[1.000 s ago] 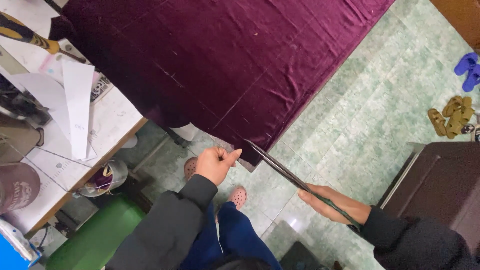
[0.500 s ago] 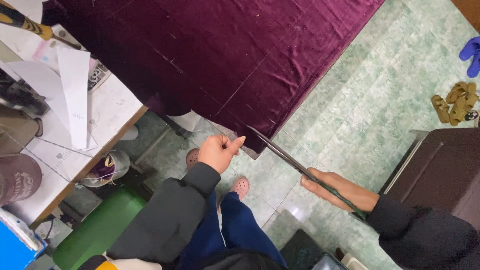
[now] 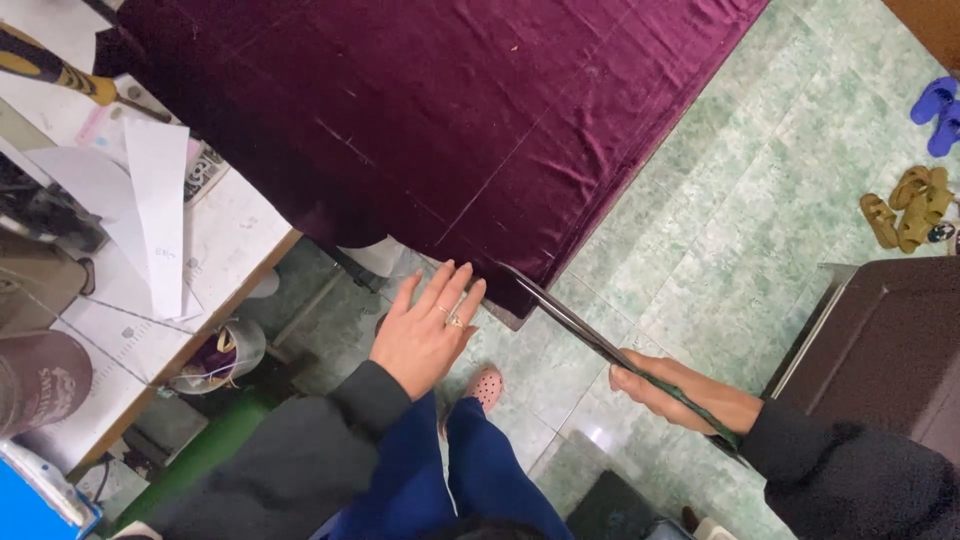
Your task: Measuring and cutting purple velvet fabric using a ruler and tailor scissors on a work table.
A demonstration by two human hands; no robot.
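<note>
A wide purple velvet cloth [image 3: 440,110] covers most of the table and hangs over its near edge. To the left the white table [image 3: 235,225] top shows bare, with white paper pieces [image 3: 150,215] lying on it and a yellow-handled tool [image 3: 55,70] near the far corner. A blue box [image 3: 30,505] sits at the lower left; what is in it cannot be seen. A maroon cup [image 3: 35,380] stands beside it, its inside hidden.

The left hand [image 3: 425,335] is flat and open, fingers stretched together, their tips just at the hanging edge of the cloth; it grips nothing. A ring shows on one finger. The right hand [image 3: 670,390] is closed round the green handles of long scissors [image 3: 590,335], whose dark blades point up and left, their tip meeting the cloth's lower edge just beside the left fingertips. Whether the blades are parted cannot be told.

The floor [image 3: 720,210] is pale green marbled tile. A dark cabinet [image 3: 880,340] stands at right, with tan sandals [image 3: 905,205] and blue slippers [image 3: 940,105] beyond. Under the table lies a shoe [image 3: 215,355].
</note>
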